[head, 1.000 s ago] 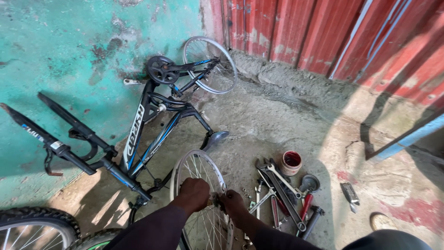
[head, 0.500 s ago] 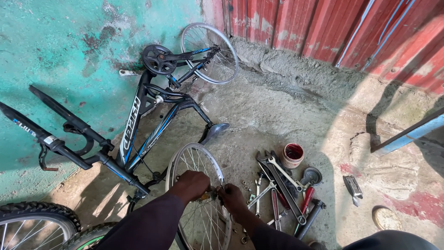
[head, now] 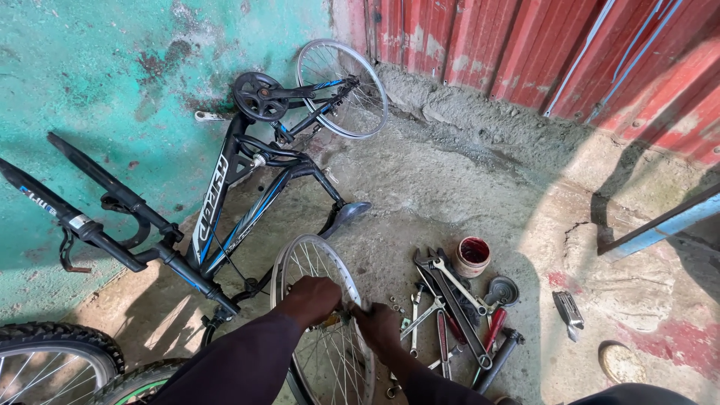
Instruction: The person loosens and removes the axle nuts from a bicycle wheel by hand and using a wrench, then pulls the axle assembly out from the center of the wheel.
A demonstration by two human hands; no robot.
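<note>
Fingers point(head: 341, 300) hidden, curled at bare wheel point(head: 300, 262) hub.

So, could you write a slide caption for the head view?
Both hands grip a bare wheel rim beside an upturned bicycle frame and scattered wrenches.

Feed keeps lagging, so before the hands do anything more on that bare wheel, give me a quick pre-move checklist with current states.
1. Left hand on the bare wheel rim: ok.
2. Right hand at the wheel's middle: ok; what it grips: cannot tell.
3. Wrenches beside the right hand, apart from the wheel: ok.
4. Red tin upright on the ground past the tools: ok.
5. Upturned bike frame resting on saddle and handlebar, clear of both hands: ok.
6. Small loose nuts near the rim: not ok, scattered.
</note>
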